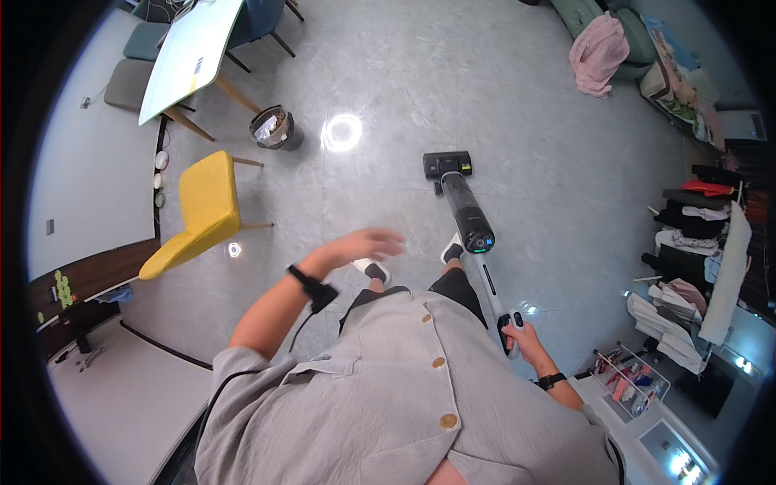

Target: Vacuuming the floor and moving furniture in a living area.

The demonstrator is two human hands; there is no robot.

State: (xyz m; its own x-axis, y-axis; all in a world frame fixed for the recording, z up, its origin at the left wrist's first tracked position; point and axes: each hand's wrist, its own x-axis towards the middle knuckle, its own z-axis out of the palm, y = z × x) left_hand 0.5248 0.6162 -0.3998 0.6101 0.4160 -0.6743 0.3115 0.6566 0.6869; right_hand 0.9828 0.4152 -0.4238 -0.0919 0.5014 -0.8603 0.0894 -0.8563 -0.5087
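Observation:
My right hand [520, 341] is closed around the handle of a cordless floor washer or stick vacuum [476, 224], on the right of my body. Its dark floor head [447, 165] rests on the grey tiles ahead of my feet, and a small display glows on the round end of its body. In front of my belly, my left hand [371, 244] hangs in the air, slightly blurred, fingers loosely extended and holding nothing. Both wrists wear black bands.
A yellow chair [209, 197] stands at left, beyond it a lined waste bin [274, 128] near a white table [188, 54]. A pink cloth [600, 54] drapes off a green sofa [636, 42] at upper right. Clothes [691, 224] hang on a rack along the right side.

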